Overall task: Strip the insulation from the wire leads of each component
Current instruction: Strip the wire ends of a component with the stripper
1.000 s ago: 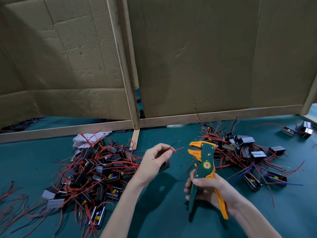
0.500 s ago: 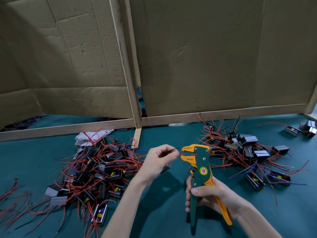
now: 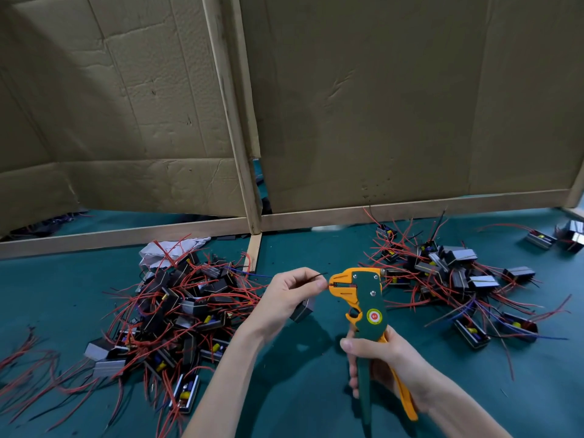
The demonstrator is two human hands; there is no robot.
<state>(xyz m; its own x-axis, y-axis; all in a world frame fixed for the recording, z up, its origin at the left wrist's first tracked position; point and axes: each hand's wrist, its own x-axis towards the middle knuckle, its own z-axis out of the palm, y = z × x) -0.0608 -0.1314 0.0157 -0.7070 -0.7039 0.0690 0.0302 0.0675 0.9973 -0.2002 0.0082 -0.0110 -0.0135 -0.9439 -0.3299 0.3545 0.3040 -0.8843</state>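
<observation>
Your left hand (image 3: pixel 290 295) pinches a red lead (image 3: pixel 332 283) into the mouth of the wire stripper (image 3: pixel 363 298) gripped by your right hand (image 3: pixel 379 358), its component (image 3: pixel 303 309) dangling over the middle of the worktop (image 3: pixel 284 393); a shallow or skewed seating at the squeeze could nick strands or leave insulation.

Left hand (image 3: pixel 286 295) pinches wire leads (image 3: pixel 317 275) at the stripper (image 3: pixel 363 298) — right hand (image 3: pixel 384 358) grips its handles.

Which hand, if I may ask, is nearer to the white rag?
Left. The left hand, pinching a wire, sits right of the white rag; the right hand, gripping the stripper, lies farther right.
</observation>
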